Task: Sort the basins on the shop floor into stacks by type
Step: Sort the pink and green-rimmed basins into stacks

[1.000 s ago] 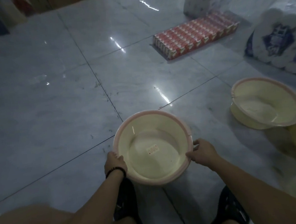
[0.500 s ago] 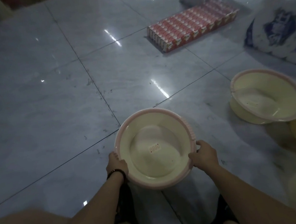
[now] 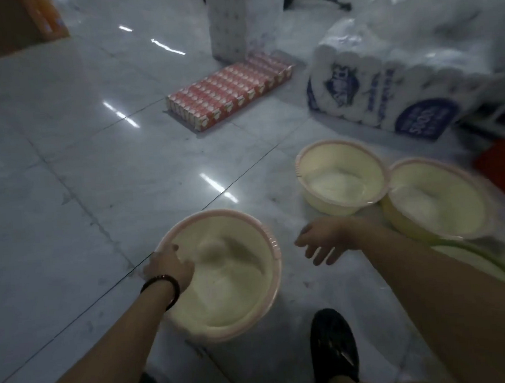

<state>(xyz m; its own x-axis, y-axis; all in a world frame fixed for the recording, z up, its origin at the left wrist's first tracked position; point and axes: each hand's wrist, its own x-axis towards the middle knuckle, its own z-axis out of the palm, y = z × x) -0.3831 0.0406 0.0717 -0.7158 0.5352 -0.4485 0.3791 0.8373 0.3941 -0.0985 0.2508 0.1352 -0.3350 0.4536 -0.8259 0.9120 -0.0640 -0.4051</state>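
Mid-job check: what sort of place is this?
Likely a shop or stockroom floor: a wrapped tray of red cartons, a bulk pack of toilet rolls and several identical pink-rimmed basins sit on the tiles.

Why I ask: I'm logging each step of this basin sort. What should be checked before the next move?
1. Left hand grip on the near basin: ok, it holds the left rim.
2. Right hand free: ok, its fingers are spread, it holds nothing and it is off the rim.
3. Near basin resting flat on the floor: cannot tell, the picture is blurred.
4. Matching basins to stack with: ok on colour, since the middle basin and right basin are also cream with pink rims. Size: cannot tell.
5. Path to them: ok, only bare floor and the right hand lie between.
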